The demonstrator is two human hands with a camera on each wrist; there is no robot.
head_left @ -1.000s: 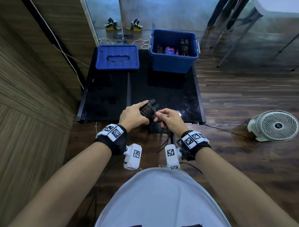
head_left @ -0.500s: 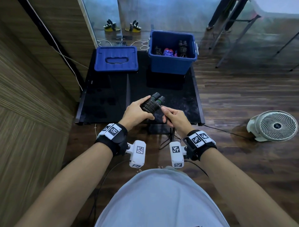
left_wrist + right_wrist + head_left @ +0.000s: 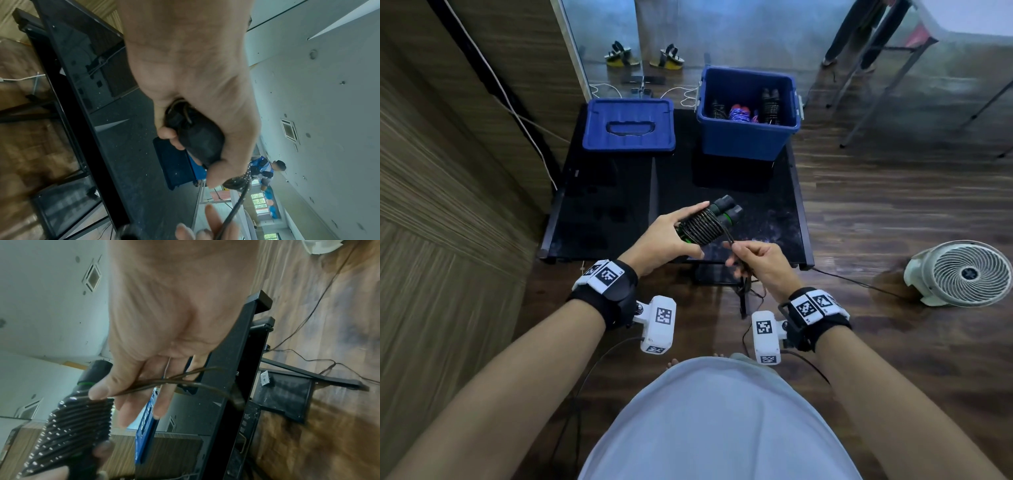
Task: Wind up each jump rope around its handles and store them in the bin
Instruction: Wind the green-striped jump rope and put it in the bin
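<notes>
My left hand point(image 3: 671, 236) grips a black jump rope bundle point(image 3: 705, 226), two green-ringed handles side by side with cord wound round them, held above the front of the black table point(image 3: 613, 192). In the left wrist view the fingers wrap the dark handles point(image 3: 197, 139). My right hand point(image 3: 756, 260) pinches the loose end of the cord point(image 3: 170, 382) just right of the bundle; the coils point(image 3: 78, 426) show in the right wrist view. The open blue bin point(image 3: 746, 137) stands at the table's back right, with several wound ropes point(image 3: 739, 113) inside.
The bin's blue lid point(image 3: 628, 125) lies flat at the table's back left. A white fan point(image 3: 962, 274) sits on the wooden floor to the right. A wood-panel wall runs along the left. Chair and table legs point(image 3: 873, 92) stand at the far right.
The bundle has risen and tilted so the handle ends point away to the right. My right hand has slid off the bundle and pulled the cord end toward me.
</notes>
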